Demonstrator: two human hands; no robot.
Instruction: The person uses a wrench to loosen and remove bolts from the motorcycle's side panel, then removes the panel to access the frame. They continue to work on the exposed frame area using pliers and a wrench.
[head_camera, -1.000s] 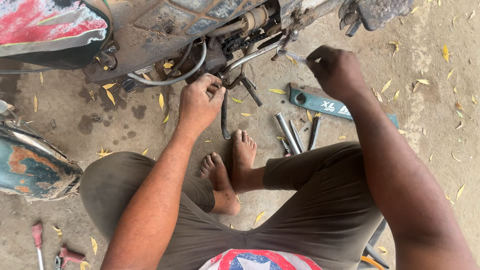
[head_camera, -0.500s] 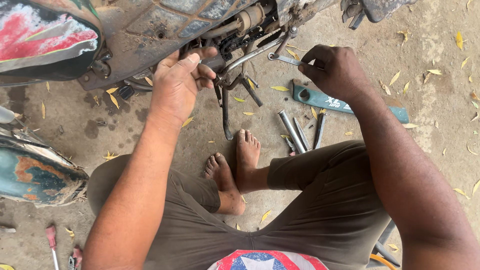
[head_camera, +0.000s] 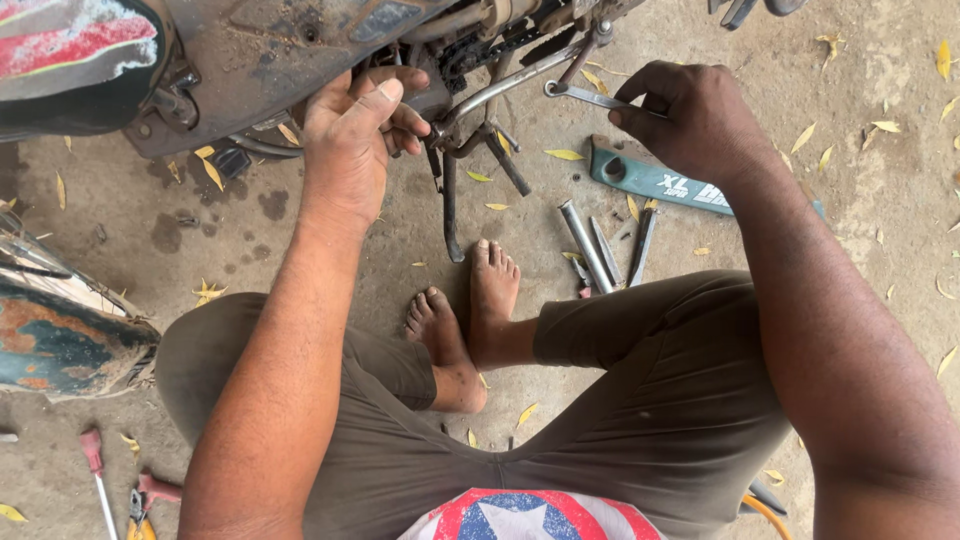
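While the grimy grey underside of the motorcycle (head_camera: 270, 60) fills the top of my view, my left hand (head_camera: 350, 140) reaches up against it, fingers curled onto a dark part beside the bent steel stand (head_camera: 450, 200). My right hand (head_camera: 690, 120), right of that stand, is clamped around a slim silver ring spanner (head_camera: 585, 96) whose ring end meets the frame. Bare concrete floor (head_camera: 880, 200) lies open right of the stand; loose steel rods (head_camera: 600, 245) lie just below it.

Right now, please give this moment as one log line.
left hand: gripping motorcycle underside | right hand: holding spanner | spare tools: on ground
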